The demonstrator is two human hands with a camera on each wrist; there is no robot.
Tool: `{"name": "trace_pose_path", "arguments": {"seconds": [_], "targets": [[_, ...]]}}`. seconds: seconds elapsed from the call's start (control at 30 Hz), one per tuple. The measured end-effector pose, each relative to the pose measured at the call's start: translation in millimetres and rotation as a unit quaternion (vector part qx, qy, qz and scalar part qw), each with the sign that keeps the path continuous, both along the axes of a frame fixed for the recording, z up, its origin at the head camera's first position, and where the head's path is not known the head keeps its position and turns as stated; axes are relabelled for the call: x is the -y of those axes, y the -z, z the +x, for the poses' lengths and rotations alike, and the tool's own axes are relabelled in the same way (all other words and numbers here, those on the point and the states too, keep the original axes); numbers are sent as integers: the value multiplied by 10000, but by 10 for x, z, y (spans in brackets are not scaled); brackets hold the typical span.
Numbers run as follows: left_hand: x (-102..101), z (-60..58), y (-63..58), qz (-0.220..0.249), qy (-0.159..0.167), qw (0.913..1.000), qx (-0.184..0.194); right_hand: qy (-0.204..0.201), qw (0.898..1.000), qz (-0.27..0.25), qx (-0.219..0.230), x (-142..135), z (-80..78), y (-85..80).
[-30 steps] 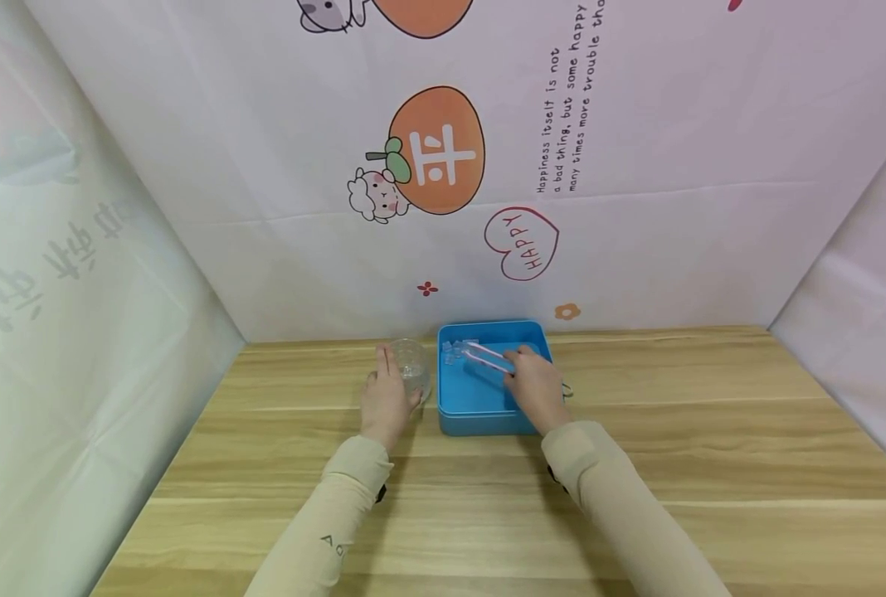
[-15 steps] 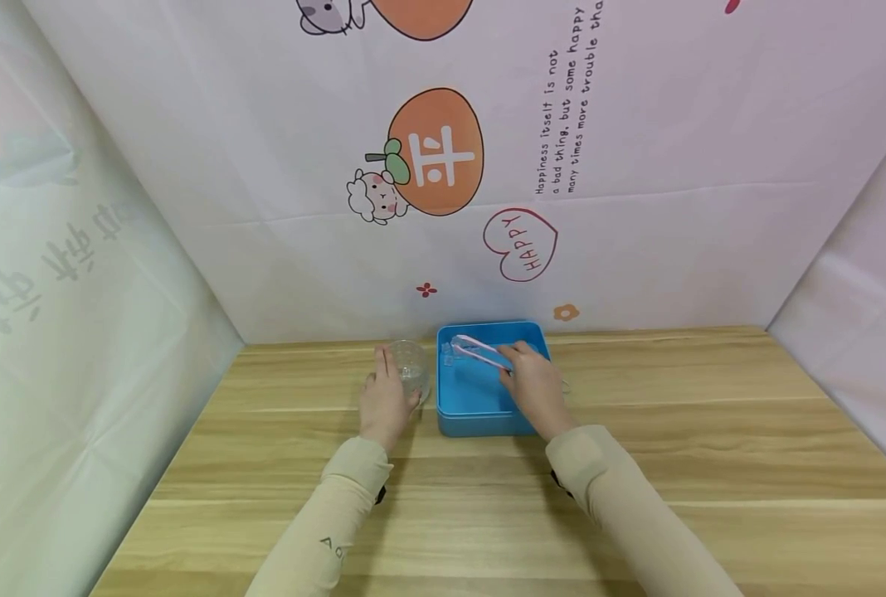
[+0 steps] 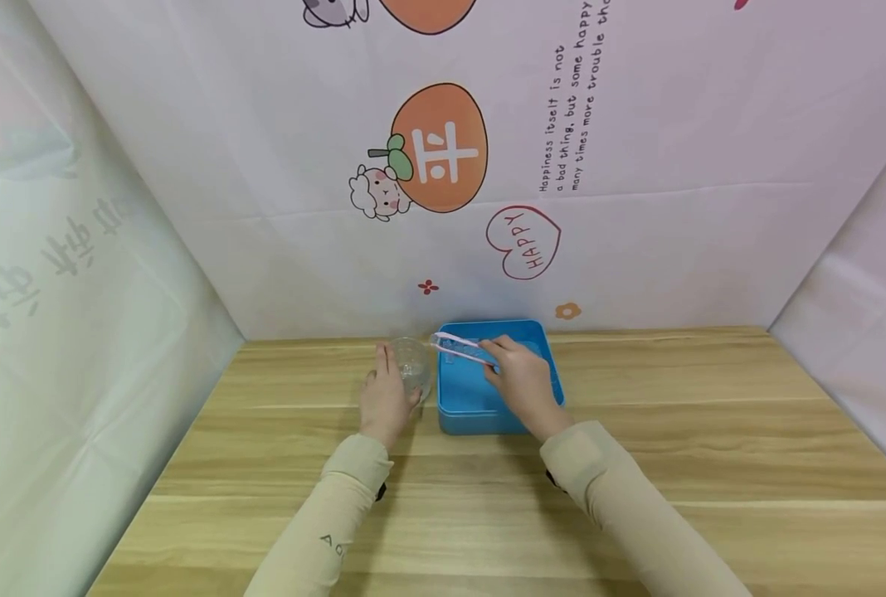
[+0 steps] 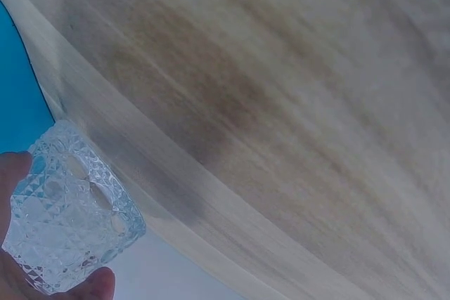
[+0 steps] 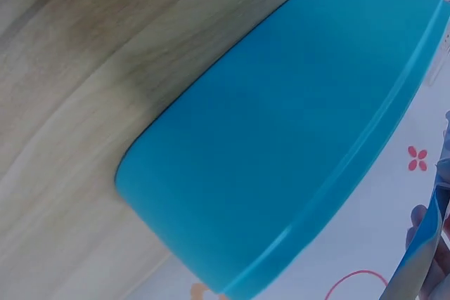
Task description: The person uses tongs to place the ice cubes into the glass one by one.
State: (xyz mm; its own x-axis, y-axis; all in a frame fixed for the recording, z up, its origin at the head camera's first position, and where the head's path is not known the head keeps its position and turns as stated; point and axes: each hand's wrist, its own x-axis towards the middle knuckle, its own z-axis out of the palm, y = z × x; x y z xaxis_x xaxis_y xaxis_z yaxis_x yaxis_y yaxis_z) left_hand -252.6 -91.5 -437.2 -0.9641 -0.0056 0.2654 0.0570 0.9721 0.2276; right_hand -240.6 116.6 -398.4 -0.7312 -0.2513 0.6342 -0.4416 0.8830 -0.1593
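My left hand (image 3: 385, 400) grips a clear cut-glass tumbler (image 4: 74, 205), thumb on one side and fingers on the other in the left wrist view. The tumbler (image 3: 413, 365) stands just left of a blue box (image 3: 473, 394), with small clear pieces visible inside it. My right hand (image 3: 521, 383) holds pink tongs (image 3: 461, 340) over the box. A small clear cube-like piece (image 3: 435, 340) shows at the tongs' tips, by the box's left rim close to the tumbler. Other clear cubes (image 3: 450, 356) lie in the box's far left corner, partly behind the tongs.
Box and tumbler stand near the back edge of a wooden table (image 3: 458, 531). A white printed sheet (image 3: 301, 274) hangs right behind them, with more sheets at both sides. The box's tall side (image 5: 267, 124) fills much of the right wrist view.
My right hand has shifted left. The tongs' tips have travelled from the cubes inside the box to its left rim, beside the tumbler. My left hand stays on the tumbler.
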Motion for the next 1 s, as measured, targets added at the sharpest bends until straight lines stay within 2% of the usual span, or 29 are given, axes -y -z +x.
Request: {"name": "trace_pose_path", "arguments": {"seconds": [0.23, 0.47, 1.0], "targets": [[-2, -3, -20, 117, -29, 9997, 199, -119, 9997, 92, 205, 94, 43, 13], [6, -9, -15, 69, -15, 10000, 60, -184, 9992, 199, 286, 183, 53, 48], [5, -27, -13, 187, 27, 9998, 75, -163, 9980, 125, 595, 220, 37, 62]]}}
